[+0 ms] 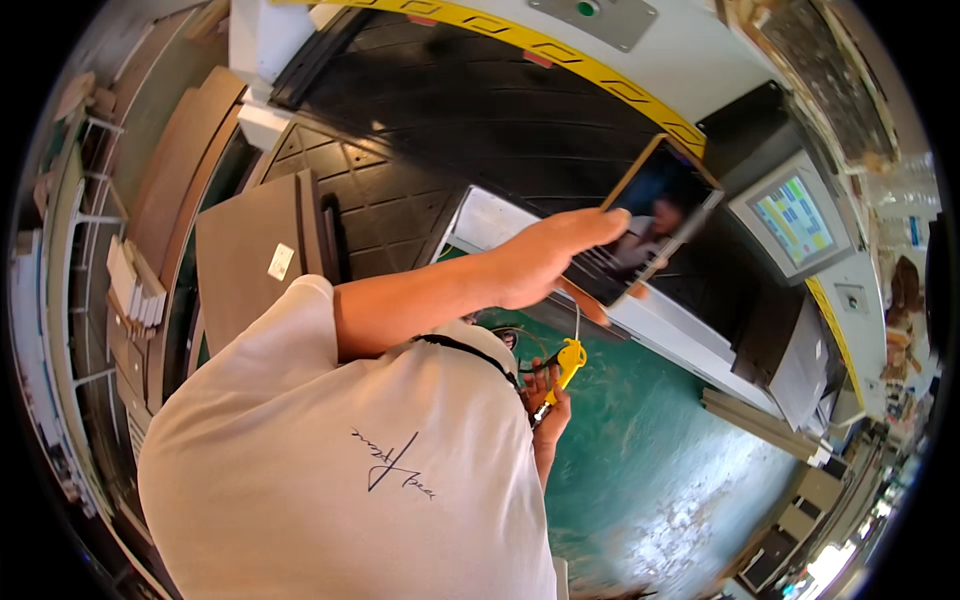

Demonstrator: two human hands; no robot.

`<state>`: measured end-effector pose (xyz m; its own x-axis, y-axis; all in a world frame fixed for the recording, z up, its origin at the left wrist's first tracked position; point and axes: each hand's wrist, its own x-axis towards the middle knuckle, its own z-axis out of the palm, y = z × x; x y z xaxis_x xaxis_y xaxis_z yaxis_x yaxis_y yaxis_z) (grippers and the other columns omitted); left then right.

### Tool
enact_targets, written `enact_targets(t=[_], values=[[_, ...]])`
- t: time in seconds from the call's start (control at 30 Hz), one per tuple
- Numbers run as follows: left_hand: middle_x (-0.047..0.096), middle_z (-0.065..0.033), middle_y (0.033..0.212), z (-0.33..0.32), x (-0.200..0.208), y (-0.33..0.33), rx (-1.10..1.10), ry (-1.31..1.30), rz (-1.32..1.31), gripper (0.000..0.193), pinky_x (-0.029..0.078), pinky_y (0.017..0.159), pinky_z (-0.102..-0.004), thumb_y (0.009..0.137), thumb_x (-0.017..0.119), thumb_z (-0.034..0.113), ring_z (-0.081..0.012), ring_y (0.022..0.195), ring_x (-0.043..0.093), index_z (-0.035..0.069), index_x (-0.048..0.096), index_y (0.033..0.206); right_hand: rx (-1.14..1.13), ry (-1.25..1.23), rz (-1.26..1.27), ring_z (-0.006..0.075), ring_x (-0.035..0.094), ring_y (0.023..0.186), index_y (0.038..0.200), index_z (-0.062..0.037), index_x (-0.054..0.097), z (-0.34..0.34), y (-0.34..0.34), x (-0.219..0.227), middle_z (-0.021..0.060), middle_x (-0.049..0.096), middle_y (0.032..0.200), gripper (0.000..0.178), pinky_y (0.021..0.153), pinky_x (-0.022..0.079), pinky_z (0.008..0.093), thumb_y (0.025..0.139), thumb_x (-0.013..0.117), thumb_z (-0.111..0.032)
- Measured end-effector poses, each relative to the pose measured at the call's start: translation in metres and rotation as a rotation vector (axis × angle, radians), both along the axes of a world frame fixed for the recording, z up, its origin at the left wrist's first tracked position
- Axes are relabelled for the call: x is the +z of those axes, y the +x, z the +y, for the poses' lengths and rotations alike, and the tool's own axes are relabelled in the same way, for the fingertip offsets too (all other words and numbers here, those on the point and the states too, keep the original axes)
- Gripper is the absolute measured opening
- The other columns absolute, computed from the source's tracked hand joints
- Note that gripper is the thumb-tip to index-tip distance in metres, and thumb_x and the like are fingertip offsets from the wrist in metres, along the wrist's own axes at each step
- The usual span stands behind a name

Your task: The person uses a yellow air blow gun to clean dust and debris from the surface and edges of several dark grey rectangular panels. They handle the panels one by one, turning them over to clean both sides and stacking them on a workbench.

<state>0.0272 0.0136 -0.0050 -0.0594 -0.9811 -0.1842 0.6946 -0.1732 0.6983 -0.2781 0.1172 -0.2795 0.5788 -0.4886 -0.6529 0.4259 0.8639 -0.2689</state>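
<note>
Head view: left hand [555, 255] at 1 o'clock from centre, clamped on a smartphone [648, 222], thumb on the screen side, other fingers wrapped beneath. Phone sits at 2 o'clock, tilted, dark glossy screen facing up, tan edge; blurry, so screen content isn't readable. Right hand [550, 428] at 5 o'clock, near the waist, fingers closed round a yellow air blow gun [570, 367]. Gun's thin metal nozzle points toward 12, fitting end toward 7. Left forearm runs in from 9, bare below a short sleeve. Pale T-shirt [330, 470] with dark script fills 6 to 8; black strap [470, 350] crosses its upper edge.

Farther out: white machine rail [690, 340] at 3 to 4, just past the phone. Black machine bed [420, 95] from 11 to 12, bordered by a yellow strip [545, 45] at 12 to 1. Touchscreen panel [795, 222] between 2 and 3. Green floor [640, 450] at 4. Brown panels [240, 250] between 9 and 10, pale boards [135, 285] at 9.
</note>
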Motion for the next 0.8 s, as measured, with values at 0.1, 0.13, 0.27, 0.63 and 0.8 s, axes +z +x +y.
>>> enact_targets(t=[0.1,0.13,0.27,0.63,0.8], values=[[0.070,-0.0100,0.121,-0.050,-0.071,-0.003,0.013,0.026,-0.237,0.072,0.063,0.057,-0.0311,0.104,0.045,0.071,-0.0238,0.106,0.077,0.009,0.052,0.140,-0.030,-0.086,0.183,0.0245,0.061,0.108,0.159,-0.0171,0.042,-0.046,-0.041,0.048,0.0105,0.056,0.153,0.067,0.093,0.051,0.0406,0.097,0.055,-0.037],[0.070,-0.0090,0.116,-0.066,-0.097,0.001,0.001,0.067,-0.281,0.072,0.062,0.054,-0.0298,0.104,0.042,0.074,-0.0220,0.099,0.078,0.010,0.053,0.135,-0.053,-0.089,0.206,0.0231,0.059,0.103,0.159,-0.0162,0.042,-0.043,-0.042,0.061,0.0115,0.055,0.154,0.066,0.090,0.050,0.0393,0.097,0.055,-0.038],[0.074,-0.0073,0.093,-0.142,-0.194,-0.009,-0.127,0.144,-0.338,0.076,0.059,0.051,-0.0298,0.102,0.036,0.079,-0.0201,0.076,0.078,0.012,0.056,0.131,-0.146,-0.111,0.207,0.0213,0.057,0.082,0.159,-0.0196,0.043,-0.023,-0.078,0.076,0.0145,0.054,0.153,0.065,0.073,0.049,0.0358,0.098,0.058,-0.038],[0.070,-0.0127,0.097,-0.283,-0.292,-0.123,0.023,0.347,-0.248,0.077,0.064,0.058,-0.0381,0.101,0.046,0.076,-0.0263,0.082,0.075,0.003,0.062,0.120,-0.308,-0.270,0.204,0.0105,0.037,0.045,0.157,-0.0208,0.050,0.026,-0.110,0.160,0.0153,0.066,0.140,0.061,0.042,0.032,0.0259,0.101,0.060,-0.042],[0.065,-0.0031,0.104,-0.188,-0.277,-0.062,-0.017,0.335,-0.455,0.042,0.061,0.066,-0.0349,0.102,0.063,0.049,-0.0181,0.092,0.067,0.011,0.069,0.118,-0.084,-0.258,0.122,0.0110,0.039,0.044,0.163,-0.0146,0.040,-0.022,-0.094,0.158,0.0231,0.063,0.143,0.074,0.040,0.031,0.0285,0.103,0.063,-0.052]])
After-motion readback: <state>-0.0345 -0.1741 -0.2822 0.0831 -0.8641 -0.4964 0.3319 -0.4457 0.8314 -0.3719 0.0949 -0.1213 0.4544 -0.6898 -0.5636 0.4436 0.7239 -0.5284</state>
